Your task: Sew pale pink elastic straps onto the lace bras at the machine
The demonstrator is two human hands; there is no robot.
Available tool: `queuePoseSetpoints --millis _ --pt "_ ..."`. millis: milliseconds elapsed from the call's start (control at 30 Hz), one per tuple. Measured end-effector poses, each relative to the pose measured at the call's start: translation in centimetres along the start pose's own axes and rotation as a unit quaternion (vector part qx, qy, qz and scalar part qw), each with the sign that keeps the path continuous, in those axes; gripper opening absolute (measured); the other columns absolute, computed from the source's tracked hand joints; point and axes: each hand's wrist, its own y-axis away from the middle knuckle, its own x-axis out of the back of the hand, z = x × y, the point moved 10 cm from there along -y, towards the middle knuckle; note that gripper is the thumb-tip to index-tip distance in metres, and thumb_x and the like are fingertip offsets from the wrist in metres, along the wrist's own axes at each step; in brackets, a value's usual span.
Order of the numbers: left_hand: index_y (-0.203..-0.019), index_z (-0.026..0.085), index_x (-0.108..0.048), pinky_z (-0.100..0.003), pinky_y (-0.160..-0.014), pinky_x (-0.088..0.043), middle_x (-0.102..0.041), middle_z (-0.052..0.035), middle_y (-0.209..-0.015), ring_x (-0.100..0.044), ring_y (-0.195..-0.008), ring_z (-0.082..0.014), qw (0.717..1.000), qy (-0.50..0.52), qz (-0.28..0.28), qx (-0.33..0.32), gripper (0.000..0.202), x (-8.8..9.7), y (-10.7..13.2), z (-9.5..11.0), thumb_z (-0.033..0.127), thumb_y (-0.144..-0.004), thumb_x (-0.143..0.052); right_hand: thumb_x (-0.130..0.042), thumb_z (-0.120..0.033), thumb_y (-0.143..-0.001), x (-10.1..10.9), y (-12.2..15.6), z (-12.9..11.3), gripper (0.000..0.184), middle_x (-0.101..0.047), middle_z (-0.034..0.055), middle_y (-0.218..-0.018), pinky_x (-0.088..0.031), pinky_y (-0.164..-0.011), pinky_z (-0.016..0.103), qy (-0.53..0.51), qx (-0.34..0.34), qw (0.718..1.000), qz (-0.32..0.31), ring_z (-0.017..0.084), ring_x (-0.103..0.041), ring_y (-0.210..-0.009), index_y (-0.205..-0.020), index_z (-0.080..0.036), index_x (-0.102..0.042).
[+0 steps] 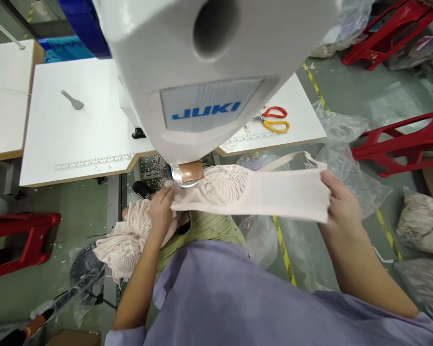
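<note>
A pale pink lace bra [260,192] is stretched sideways between my two hands, below the head of a white JUKI sewing machine [209,96]. My right hand [342,206] is closed around the far end of its wide band. My left hand [161,209] pinches the lace close to the metal and copper-coloured end [187,173] of the machine. One strap loops up behind the band. More lace pieces [124,240] hang in a bunch beneath my left forearm. The machine head hides the needle area.
Red-and-yellow-handled scissors [276,120] lie on the white table [86,129], which has ruler strips along its front edge. Red stools [404,142] stand right and left. Plastic bags [426,221] lie on the floor beside yellow tape. Scraps litter the machine base.
</note>
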Motion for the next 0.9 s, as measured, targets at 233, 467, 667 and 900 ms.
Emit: queuePoseSetpoints --millis 233,467,667,900 --pt "-0.13 0.015 -0.059 -0.054 -0.115 -0.035 -0.054 -0.0197 -0.146 -0.044 -0.141 -0.0324 0.989 -0.106 -0.097 -0.014 0.046 -7.4 2.1 2.5 0.013 -0.085 -0.059 -0.071 -0.057 -0.074 -12.3 -8.4 3.7 0.071 -0.055 0.0363 -0.13 -0.036 -0.105 0.054 0.163 0.037 0.984 -0.06 0.044 -0.049 -0.128 -0.118 -0.003 -0.056" --pt "-0.103 0.015 -0.061 -0.042 -0.093 -0.046 -0.065 -0.0146 -0.104 -0.061 -0.106 -0.0264 0.935 -0.261 0.079 0.228 0.026 9.6 16.5 -4.2 0.032 -0.098 -0.041 -0.074 -0.062 -0.07 -31.7 -1.6 0.2 0.103 -0.038 0.0307 -0.147 -0.034 -0.111 0.05 0.274 0.302 0.852 -0.327 0.042 -0.038 -0.138 -0.147 -0.007 -0.034" --pt "-0.058 0.022 -0.045 -0.029 -0.058 -0.031 -0.047 -0.0014 -0.056 -0.048 -0.057 -0.0176 0.876 -0.334 0.093 0.334 0.038 16.3 23.3 -7.0 0.038 -0.091 -0.054 -0.065 -0.058 -0.081 -33.7 0.5 -1.4 0.09 -0.046 0.028 -0.133 -0.041 -0.099 0.054 0.315 0.326 0.852 -0.261 0.044 -0.049 -0.12 -0.151 -0.012 -0.033" --pt "-0.057 0.02 -0.045 -0.029 -0.057 -0.027 -0.046 0.0013 -0.056 -0.042 -0.054 -0.0126 0.974 -0.176 0.044 0.138 0.04 12.0 17.2 6.4 0.029 -0.096 -0.05 -0.066 -0.074 -0.072 -31.6 12.0 -12.0 0.078 -0.064 0.019 -0.112 -0.046 -0.091 0.044 0.156 0.464 0.783 -0.385 0.034 -0.057 -0.106 -0.121 -0.014 -0.063"
